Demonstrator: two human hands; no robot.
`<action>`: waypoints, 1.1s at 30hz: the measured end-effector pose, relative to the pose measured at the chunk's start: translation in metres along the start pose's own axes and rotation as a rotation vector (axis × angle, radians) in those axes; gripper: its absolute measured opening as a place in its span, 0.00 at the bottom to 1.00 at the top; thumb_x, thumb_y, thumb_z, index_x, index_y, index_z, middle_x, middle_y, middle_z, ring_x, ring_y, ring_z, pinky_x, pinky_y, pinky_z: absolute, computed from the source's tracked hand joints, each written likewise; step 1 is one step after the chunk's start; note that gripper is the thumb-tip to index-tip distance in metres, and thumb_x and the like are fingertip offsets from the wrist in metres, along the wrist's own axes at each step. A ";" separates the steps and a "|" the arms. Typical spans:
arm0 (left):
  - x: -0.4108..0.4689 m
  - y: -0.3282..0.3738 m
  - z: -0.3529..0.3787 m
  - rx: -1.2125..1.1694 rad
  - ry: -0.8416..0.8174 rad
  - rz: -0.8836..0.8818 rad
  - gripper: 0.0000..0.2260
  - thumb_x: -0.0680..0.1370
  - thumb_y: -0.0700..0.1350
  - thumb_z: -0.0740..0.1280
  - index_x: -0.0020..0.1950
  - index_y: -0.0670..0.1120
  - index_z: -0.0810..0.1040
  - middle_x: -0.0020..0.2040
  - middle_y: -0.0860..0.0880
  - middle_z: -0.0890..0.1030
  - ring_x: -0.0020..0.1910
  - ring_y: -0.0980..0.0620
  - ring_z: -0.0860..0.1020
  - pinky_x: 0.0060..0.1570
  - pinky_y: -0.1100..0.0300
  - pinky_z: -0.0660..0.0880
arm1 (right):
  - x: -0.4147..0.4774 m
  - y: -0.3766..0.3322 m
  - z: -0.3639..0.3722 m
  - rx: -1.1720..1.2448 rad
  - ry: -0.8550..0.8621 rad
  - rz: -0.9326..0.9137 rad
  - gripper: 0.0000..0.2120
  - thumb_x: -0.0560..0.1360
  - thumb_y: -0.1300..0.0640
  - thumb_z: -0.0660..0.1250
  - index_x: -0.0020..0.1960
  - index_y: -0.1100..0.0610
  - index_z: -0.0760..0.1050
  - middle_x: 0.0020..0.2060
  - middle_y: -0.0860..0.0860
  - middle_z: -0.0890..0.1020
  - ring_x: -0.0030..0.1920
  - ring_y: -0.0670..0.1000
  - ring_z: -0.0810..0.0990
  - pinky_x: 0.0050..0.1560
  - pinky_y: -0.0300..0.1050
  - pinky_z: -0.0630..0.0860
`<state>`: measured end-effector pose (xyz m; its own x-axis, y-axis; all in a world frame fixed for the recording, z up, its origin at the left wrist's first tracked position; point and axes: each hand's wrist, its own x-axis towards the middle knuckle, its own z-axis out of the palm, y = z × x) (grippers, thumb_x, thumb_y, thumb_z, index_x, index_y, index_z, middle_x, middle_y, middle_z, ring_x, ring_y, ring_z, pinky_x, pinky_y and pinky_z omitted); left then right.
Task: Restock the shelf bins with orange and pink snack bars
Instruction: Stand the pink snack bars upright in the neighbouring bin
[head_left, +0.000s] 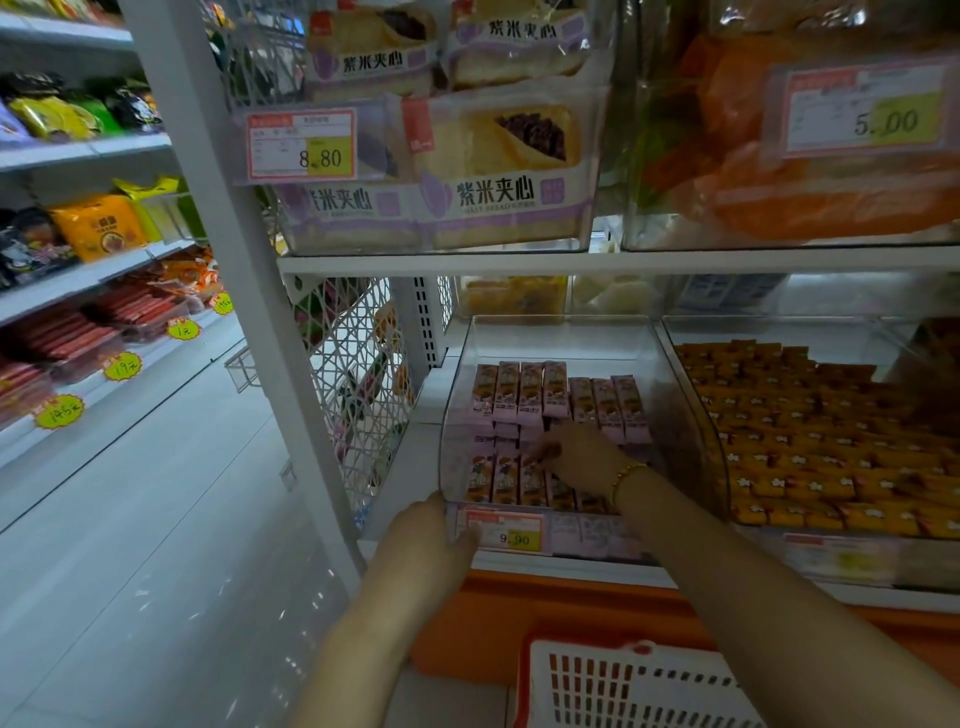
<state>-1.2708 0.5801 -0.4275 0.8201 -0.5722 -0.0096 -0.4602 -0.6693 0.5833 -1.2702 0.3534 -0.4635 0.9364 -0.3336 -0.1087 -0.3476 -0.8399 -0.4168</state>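
A clear plastic bin (558, 335) on the lower shelf holds rows of pink snack bars (530, 389). My right hand (576, 457) reaches down into this bin, its fingertips on the front row of pink bars (506, 480); whether it grips one is hard to tell. My left hand (428, 535) holds the bin's front left corner, next to the 9.90 price tag (506, 531). The neighbouring clear bin (769, 330) on the right is filled with many orange snack bars (810, 431).
A white slotted basket (634, 686) with a red rim stands below my arms. Above, clear bins hold bread packs (493, 166) and orange bags (789, 171). A white shelf post (234, 260) stands on the left, with an aisle floor and more shelves beyond.
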 end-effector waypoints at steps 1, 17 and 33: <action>0.000 0.000 0.000 0.001 0.001 0.000 0.20 0.81 0.49 0.61 0.72 0.46 0.65 0.67 0.50 0.73 0.64 0.54 0.73 0.44 0.75 0.60 | -0.001 -0.001 0.001 0.005 -0.035 -0.020 0.16 0.79 0.58 0.62 0.66 0.54 0.74 0.67 0.54 0.73 0.65 0.54 0.72 0.65 0.41 0.67; -0.007 0.007 -0.004 0.013 0.030 -0.009 0.18 0.81 0.48 0.61 0.69 0.44 0.69 0.65 0.48 0.75 0.62 0.52 0.74 0.45 0.71 0.63 | -0.024 -0.012 -0.003 0.157 0.086 -0.171 0.15 0.73 0.55 0.71 0.54 0.56 0.69 0.52 0.52 0.77 0.47 0.48 0.75 0.44 0.38 0.73; -0.025 0.045 -0.012 -0.934 0.060 -0.007 0.07 0.71 0.38 0.71 0.47 0.36 0.80 0.37 0.43 0.85 0.34 0.50 0.83 0.34 0.65 0.79 | -0.132 -0.031 -0.078 1.353 0.329 -0.159 0.10 0.74 0.57 0.67 0.52 0.60 0.80 0.40 0.55 0.84 0.41 0.52 0.83 0.41 0.40 0.81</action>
<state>-1.3078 0.5699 -0.3911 0.8500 -0.5266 0.0111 -0.0164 -0.0053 0.9999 -1.3871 0.3903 -0.3660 0.8416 -0.5169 0.1565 0.2510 0.1178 -0.9608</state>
